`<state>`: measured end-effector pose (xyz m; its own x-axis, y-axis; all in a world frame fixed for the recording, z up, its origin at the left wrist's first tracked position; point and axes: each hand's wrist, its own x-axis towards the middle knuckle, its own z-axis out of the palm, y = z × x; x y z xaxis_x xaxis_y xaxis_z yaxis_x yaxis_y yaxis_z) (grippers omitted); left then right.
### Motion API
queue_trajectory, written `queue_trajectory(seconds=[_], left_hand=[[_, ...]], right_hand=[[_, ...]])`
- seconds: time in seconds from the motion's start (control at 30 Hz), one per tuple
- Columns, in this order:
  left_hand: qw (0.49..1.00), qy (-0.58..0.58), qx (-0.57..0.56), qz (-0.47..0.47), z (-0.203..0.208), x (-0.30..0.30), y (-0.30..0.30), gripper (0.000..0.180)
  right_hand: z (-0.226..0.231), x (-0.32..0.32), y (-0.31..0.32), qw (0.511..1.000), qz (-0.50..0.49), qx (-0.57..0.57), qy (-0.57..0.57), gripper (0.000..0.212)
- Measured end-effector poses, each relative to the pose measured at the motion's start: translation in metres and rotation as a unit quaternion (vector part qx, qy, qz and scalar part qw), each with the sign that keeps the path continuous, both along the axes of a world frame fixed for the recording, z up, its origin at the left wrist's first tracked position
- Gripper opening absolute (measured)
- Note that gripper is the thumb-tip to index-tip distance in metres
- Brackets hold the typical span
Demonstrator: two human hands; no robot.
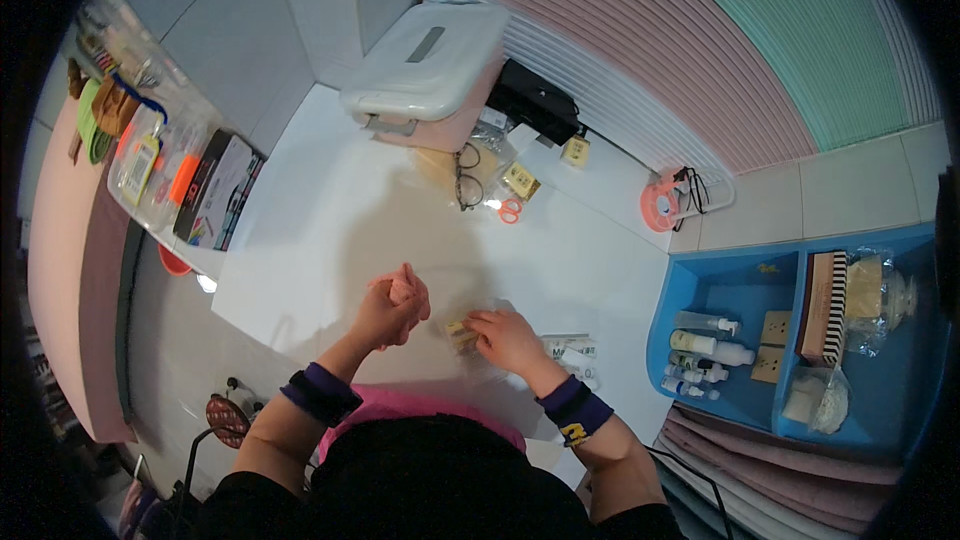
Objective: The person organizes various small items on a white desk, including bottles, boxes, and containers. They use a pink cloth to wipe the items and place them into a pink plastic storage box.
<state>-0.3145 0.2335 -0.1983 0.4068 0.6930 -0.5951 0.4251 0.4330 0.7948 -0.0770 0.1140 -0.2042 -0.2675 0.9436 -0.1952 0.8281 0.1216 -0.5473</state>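
My left hand point(385, 315) is closed around a crumpled, soft pink cloth point(408, 287), held over the white table point(290, 250). The cloth bulges out past the fingers on the far side. To its right, my right hand point(508, 340) rests low at the table, fingers bent onto a small clear plastic packet point(462, 335) with yellowish pieces in it. The fingertips touch the packet's right part and hide some of it. Dark purple wristbands are on both my wrists. Right of my right hand lies a flat white printed packet point(575, 355).
At the back stand a lidded storage box point(430, 70) and a black case point(535, 100). Eyeglasses point(465, 177) and orange-handled scissors point(510, 211) lie before them. A blue tray point(740, 280) with several bottles is at right; a clear bin point(150, 175) at left.
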Motion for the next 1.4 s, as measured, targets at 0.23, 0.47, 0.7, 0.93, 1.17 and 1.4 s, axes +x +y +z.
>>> queue_trajectory(seconds=[0.23, 0.47, 0.7, 0.93, 1.17, 1.4], left_hand=[[0.998, -0.056, -0.024, -0.021, -0.003, 0.029, 0.025, 0.030], [0.999, -0.018, -0.038, -0.008, -0.010, 0.042, 0.036, 0.026], [0.991, -0.091, -0.100, 0.024, 0.004, 0.047, 0.044, 0.016], [0.988, -0.113, -0.105, 0.030, 0.016, 0.049, 0.042, 0.014], [0.986, -0.051, 0.151, -0.041, 0.018, 0.033, 0.028, 0.030], [0.953, -0.082, 0.263, -0.125, 0.095, 0.026, 0.028, 0.026]], right_hand=[[0.020, 0.020, 0.034, 0.986, -0.107, -0.024, 0.126, 0.024], [-0.012, 0.085, 0.116, 0.963, -0.228, 0.141, 0.025, 0.038], [-0.052, 0.110, 0.183, 0.933, -0.310, 0.180, -0.009, 0.057], [-0.052, 0.119, 0.183, 0.941, -0.309, 0.140, 0.006, 0.055], [-0.015, 0.091, 0.113, 0.817, -0.427, 0.093, 0.377, 0.046], [0.050, 0.010, 0.048, 0.734, -0.384, -0.026, 0.559, 0.049]])
